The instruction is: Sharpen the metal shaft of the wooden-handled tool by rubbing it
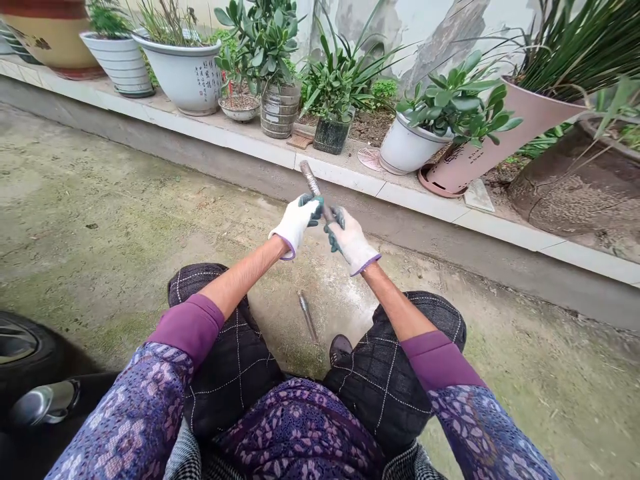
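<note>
Both hands wear white gloves with dark green coated fingers and purple cuffs. A grey metal rod [311, 179], with a rough, ridged upper part, is tilted up and to the left in front of my knees. My left hand [299, 219] is closed on the rod around its middle, thumb against its side. Lower down, my right hand [349, 240] is wrapped round the rod and hides its bottom end. A second metal rod [309, 319], with a shiny upper part, lies on the concrete ground between my feet.
A low tiled ledge [260, 148] runs across ahead, lined with potted plants such as a white pot [183, 77] and a leaning pink planter [465, 160]. At left are a wheel [25, 343] and a metal cup [47, 402]. My shoe [340, 348] rests on the mossy concrete.
</note>
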### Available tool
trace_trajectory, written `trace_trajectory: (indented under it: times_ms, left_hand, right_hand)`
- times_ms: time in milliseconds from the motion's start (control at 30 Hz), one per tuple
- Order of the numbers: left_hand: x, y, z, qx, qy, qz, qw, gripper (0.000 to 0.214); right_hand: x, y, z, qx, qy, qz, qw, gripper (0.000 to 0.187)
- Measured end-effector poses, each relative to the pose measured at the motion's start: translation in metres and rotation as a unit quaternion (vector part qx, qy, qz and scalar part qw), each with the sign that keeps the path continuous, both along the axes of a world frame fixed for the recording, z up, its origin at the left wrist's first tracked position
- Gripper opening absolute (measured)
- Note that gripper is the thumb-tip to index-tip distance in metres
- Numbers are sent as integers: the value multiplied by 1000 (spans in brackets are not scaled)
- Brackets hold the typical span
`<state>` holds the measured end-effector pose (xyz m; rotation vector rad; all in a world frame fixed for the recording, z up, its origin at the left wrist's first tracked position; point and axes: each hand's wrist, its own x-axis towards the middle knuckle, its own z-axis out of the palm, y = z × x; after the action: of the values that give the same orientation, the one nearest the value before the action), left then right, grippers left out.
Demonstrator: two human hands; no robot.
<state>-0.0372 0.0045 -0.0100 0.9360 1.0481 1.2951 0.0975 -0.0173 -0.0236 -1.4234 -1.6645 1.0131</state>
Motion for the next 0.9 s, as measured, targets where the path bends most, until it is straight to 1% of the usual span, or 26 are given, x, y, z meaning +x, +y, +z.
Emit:
trace_trajectory:
  times_ms: [100, 233, 300, 433, 533, 600, 700, 767, 833, 900]
  left_hand:
    - [-16, -9, 1, 8, 95, -32, 995, 11]
    - [-31, -16, 3, 60, 245, -37, 967, 15]
    - [-34, -17, 6, 75, 271, -35, 959, 16]
    - [-35, -16, 12, 44, 229, -37, 972, 18]
    - [-35, -17, 17, 60, 256, -16, 965, 16]
    - [-36, -20, 22, 52, 258, -35, 964, 20]
    - [-37, -25, 33, 10, 188, -97, 977, 36]
    - [-37, -27, 40, -1, 122, -121, 985, 44]
    - [-37, -28, 43, -13, 70, -137, 988, 39]
    - [-36, -29, 43, -24, 52, -134, 989, 27]
  right_hand:
    - [11, -7, 16, -51, 8, 9, 999, 23]
    - [22, -15, 42, -83, -18, 38, 996, 11]
    - [27, -17, 54, -99, -26, 56, 993, 9]
    - [37, -13, 69, -138, -32, 92, 986, 11]
    - [43, -8, 72, -148, 5, 105, 983, 16]
    - [46, -5, 73, -136, 36, 109, 984, 19]
    - [48, -3, 73, -120, 38, 120, 985, 17]
    - [47, -4, 73, -113, 19, 123, 986, 15]
    - [45, -6, 73, -107, -10, 114, 988, 11]
    - [44, -7, 73, -114, -42, 107, 987, 9]
